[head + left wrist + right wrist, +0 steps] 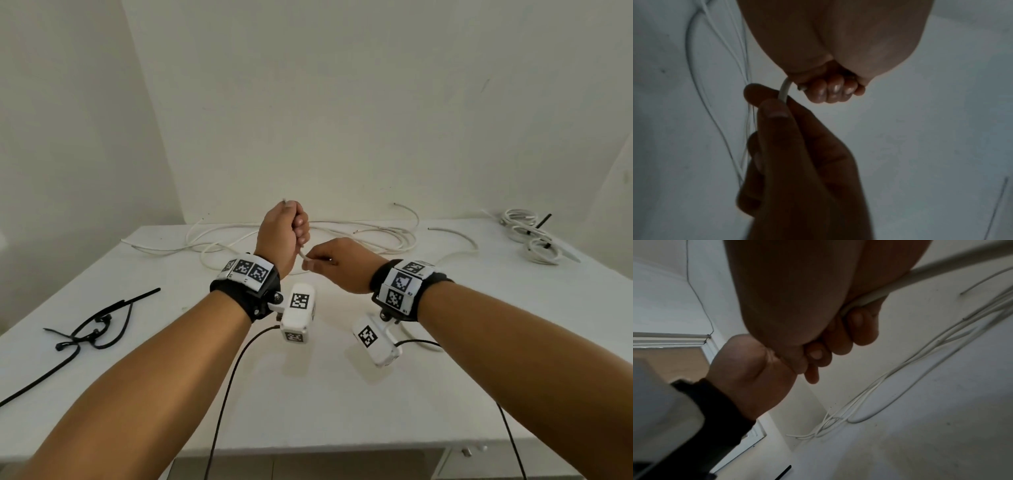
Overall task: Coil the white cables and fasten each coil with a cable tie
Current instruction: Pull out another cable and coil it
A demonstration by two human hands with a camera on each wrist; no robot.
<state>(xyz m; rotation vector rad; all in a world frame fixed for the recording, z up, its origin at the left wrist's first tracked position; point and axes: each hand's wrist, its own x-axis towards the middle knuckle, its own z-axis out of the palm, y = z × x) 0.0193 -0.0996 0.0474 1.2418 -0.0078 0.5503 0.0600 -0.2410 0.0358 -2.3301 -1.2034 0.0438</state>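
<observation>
Head view, centre of frame: the left hand (286, 230) is raised in a fist around one end of a white cable (303, 256), whose tip pokes out above the knuckles, while the right hand (337, 262) sits just below and to the right, pinching the same cable between thumb and fingertips right under the fist. The short span between the two grips runs steeply, upper left to lower right; the slack trails off towards the loose white cables (359, 233) on the table (342, 394) behind. Judged from this, the right hand is the nearer to the free length and better placed to draw it into a first loop, with the black cable ties (99, 322) at lower left and the finished coils (529, 236) at upper right.
</observation>
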